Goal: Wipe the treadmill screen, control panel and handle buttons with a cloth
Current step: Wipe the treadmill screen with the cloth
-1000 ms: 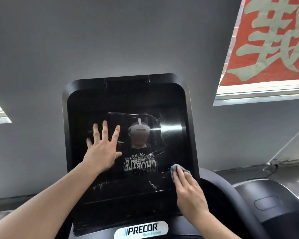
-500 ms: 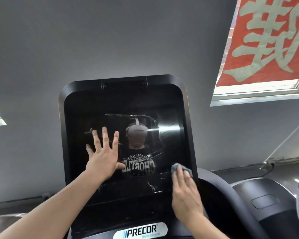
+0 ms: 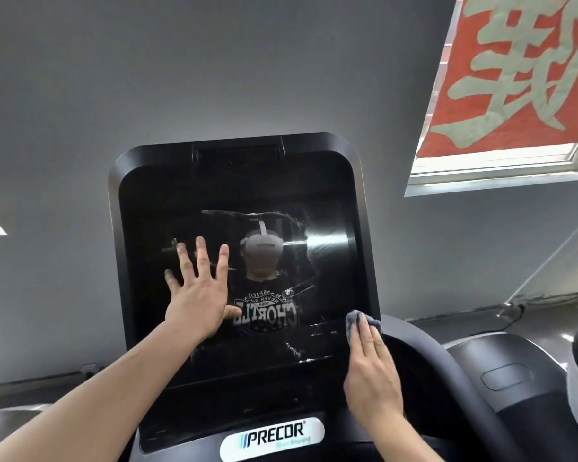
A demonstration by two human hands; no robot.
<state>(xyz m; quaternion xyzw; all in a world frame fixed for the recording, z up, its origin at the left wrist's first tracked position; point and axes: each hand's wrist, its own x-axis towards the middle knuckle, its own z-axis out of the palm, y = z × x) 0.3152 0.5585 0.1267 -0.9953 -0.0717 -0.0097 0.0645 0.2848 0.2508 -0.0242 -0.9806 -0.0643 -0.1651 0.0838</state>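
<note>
The treadmill screen (image 3: 241,261) is being wiped, and the work is judged to be at an early stage. A small grey cloth (image 3: 359,320) is pressed flat against the glass near the screen's lower right edge by the right hand (image 3: 371,375), whose fingers are laid out straight over it rather than curled round it. The left hand (image 3: 199,295) is spread open with its palm and fingers flat on the left half of the screen, apparently to steady the panel. White smears and streaks are seen across the middle and along the lower part of the glass, so the screen itself is judged unfinished. The dark band below the glass, above the PRECOR badge (image 3: 272,440), shows no sign either way of having been wiped, and the handle buttons are not in view; both are taken to remain. No containers are visible anywhere in the view.
</note>
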